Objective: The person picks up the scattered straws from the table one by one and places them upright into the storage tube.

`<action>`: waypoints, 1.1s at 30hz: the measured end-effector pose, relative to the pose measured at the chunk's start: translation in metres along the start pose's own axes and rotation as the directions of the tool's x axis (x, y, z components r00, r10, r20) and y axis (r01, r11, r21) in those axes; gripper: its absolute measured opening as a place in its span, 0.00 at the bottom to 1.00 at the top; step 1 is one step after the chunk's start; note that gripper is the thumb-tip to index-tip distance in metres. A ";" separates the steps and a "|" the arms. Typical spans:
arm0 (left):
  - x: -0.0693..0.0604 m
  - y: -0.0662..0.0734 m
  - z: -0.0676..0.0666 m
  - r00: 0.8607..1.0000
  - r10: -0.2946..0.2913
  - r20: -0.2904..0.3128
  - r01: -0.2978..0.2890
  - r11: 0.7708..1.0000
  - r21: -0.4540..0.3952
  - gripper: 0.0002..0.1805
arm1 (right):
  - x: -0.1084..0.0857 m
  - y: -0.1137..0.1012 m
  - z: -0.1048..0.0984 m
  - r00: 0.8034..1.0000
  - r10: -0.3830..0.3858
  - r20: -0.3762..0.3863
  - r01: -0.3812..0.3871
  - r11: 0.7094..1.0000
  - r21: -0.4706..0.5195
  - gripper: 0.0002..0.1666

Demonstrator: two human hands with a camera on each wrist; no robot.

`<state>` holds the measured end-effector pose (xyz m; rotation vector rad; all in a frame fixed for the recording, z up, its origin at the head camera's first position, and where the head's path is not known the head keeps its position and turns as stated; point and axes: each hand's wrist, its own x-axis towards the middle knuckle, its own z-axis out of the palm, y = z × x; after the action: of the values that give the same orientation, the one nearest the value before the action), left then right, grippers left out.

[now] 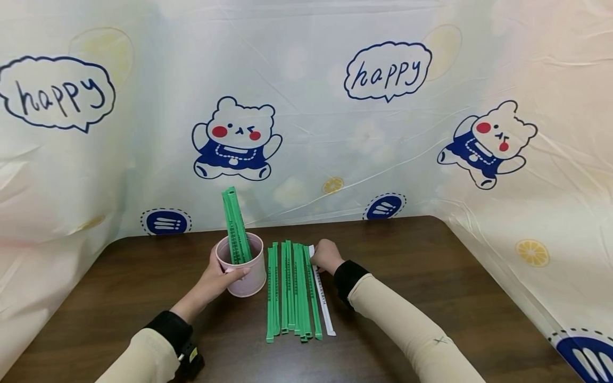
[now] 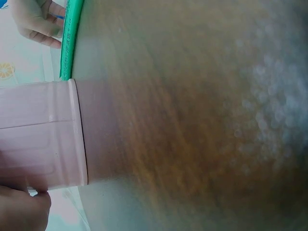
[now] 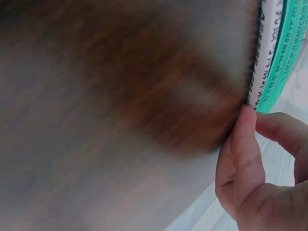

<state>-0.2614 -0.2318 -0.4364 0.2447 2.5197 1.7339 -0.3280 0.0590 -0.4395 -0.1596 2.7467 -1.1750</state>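
Note:
A pink cup (image 1: 246, 282) stands on the table with several green wrapped straws (image 1: 235, 226) leaning inside it. The left hand (image 1: 213, 279) grips the cup's left side, its thumb across the front; the left wrist view shows the cup (image 2: 41, 137) and part of that hand (image 2: 23, 211). Right of the cup lies a row of green straws (image 1: 297, 290) with one white straw (image 1: 323, 300) at its right edge. The right hand (image 1: 328, 256) is at the white straw's far end; in the right wrist view its fingertips (image 3: 247, 113) touch the end of the white straw (image 3: 265, 57).
The brown wooden table (image 1: 383, 340) carries the cup and the straws. A pale curtain (image 1: 306, 106) printed with bears and lettering hangs behind and along both sides of it.

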 end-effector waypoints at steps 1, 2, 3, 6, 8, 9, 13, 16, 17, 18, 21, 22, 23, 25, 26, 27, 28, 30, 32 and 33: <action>0.000 0.000 0.000 1.000 0.011 -0.003 -0.011 1.000 -0.004 0.57 | 0.000 0.000 -0.001 1.000 0.003 0.002 -0.003 1.000 0.004 0.36; 0.000 0.000 0.000 1.000 0.016 -0.006 -0.016 1.000 -0.006 0.57 | 0.000 -0.001 -0.002 1.000 0.009 0.008 -0.009 1.000 0.008 0.36; 0.001 0.000 0.000 1.000 0.018 -0.008 -0.018 1.000 -0.007 0.57 | 0.000 -0.001 -0.003 1.000 0.018 0.014 -0.018 1.000 0.013 0.36; 0.001 0.000 0.001 1.000 0.018 -0.004 -0.018 1.000 -0.005 0.57 | 0.001 -0.003 -0.007 0.999 0.045 0.029 -0.047 0.997 0.062 0.35; 0.001 0.000 0.001 1.000 0.018 -0.004 -0.018 1.000 -0.013 0.57 | 0.002 -0.005 -0.012 0.998 0.061 0.032 -0.064 0.991 0.114 0.35; 0.001 0.000 0.000 1.000 0.014 -0.002 -0.014 1.000 -0.013 0.57 | 0.003 -0.006 -0.015 0.997 0.065 0.028 -0.069 0.988 0.139 0.35; 0.000 0.001 -0.002 1.000 -0.006 0.014 0.006 1.000 -0.012 0.57 | 0.008 -0.013 -0.027 0.997 0.071 -0.014 -0.067 0.979 0.192 0.21; 0.000 0.001 -0.002 1.000 -0.013 0.026 0.013 1.000 -0.005 0.58 | 0.014 -0.022 -0.039 0.996 0.071 -0.052 -0.060 0.980 0.189 0.03; 0.000 0.001 -0.002 1.000 -0.010 0.026 0.010 1.000 -0.008 0.58 | 0.015 -0.026 -0.044 0.995 0.070 -0.067 -0.056 0.979 0.194 0.12; 0.000 0.000 -0.002 1.000 -0.011 0.026 0.011 1.000 -0.008 0.58 | 0.016 -0.031 -0.049 0.994 0.061 -0.086 -0.045 0.982 0.186 0.19; 0.000 -0.001 0.000 1.000 -0.004 0.020 0.005 1.000 -0.021 0.57 | 0.017 -0.050 -0.068 0.992 0.014 -0.126 0.012 0.979 0.203 0.25; 0.000 -0.001 0.000 1.000 -0.003 0.016 0.003 1.000 -0.024 0.57 | 0.017 -0.058 -0.074 0.989 -0.014 -0.148 0.045 0.976 0.212 0.26; 0.000 -0.002 0.001 1.000 0.001 0.012 0.000 1.000 -0.026 0.57 | 0.016 -0.065 -0.080 0.984 -0.044 -0.175 0.082 0.972 0.219 0.26; 0.000 -0.003 0.002 1.000 0.008 0.008 -0.007 1.000 -0.030 0.57 | 0.014 -0.079 -0.091 0.969 -0.105 -0.222 0.159 0.958 0.239 0.26; 0.001 -0.003 0.003 1.000 0.009 0.009 -0.009 0.999 -0.031 0.57 | 0.014 -0.086 -0.096 0.960 -0.131 -0.248 0.192 0.951 0.243 0.26; 0.001 -0.004 0.003 1.000 0.012 0.008 -0.012 0.999 -0.032 0.57 | 0.015 -0.092 -0.100 0.950 -0.152 -0.272 0.222 0.942 0.250 0.26; 0.002 -0.004 0.004 1.000 0.013 0.007 -0.012 0.999 -0.032 0.57 | 0.015 -0.099 -0.104 0.939 -0.171 -0.298 0.250 0.935 0.253 0.26; 0.002 -0.003 0.003 1.000 0.005 0.018 -0.005 1.000 -0.023 0.57 | 0.014 -0.112 -0.109 0.919 -0.194 -0.342 0.292 0.920 0.261 0.26; 0.002 -0.001 0.000 1.000 -0.002 0.021 0.002 1.000 -0.008 0.58 | 0.015 -0.125 -0.112 0.899 -0.216 -0.380 0.334 0.901 0.277 0.26; 0.001 -0.001 -0.002 1.000 -0.007 0.020 0.007 1.000 0.002 0.58 | 0.014 -0.133 -0.112 0.889 -0.229 -0.396 0.356 0.890 0.286 0.26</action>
<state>-0.2626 -0.2338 -0.4363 0.2517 2.5056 1.7181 -0.3566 0.0448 -0.2685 -0.3727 2.8059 -1.9337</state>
